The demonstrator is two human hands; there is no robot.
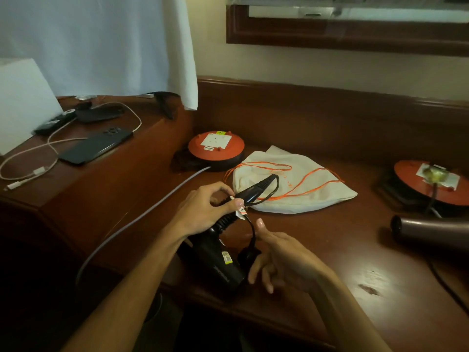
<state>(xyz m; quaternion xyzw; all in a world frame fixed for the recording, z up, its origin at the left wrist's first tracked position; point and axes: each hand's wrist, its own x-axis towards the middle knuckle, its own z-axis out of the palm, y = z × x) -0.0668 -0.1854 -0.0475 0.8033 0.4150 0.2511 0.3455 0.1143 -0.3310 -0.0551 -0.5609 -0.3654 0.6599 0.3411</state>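
Hair dryer (220, 265): by the desk's (355, 262) front edge; light, slick hard plastic.
Left hand (203, 209): you're pinching the handle, good spot.
Right hand (281, 252): fingers loose, holding nothing, beside the floppy cord (253, 235).

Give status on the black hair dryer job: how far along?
Done: plug is free of any socket. In hand: left grip pinches the hair dryer by its white tag; right grip, open, sits beside the plug; cord hangs loose. Left, probably: wind the cord and pack it into the white drawstring bag, lying flat on the desk.
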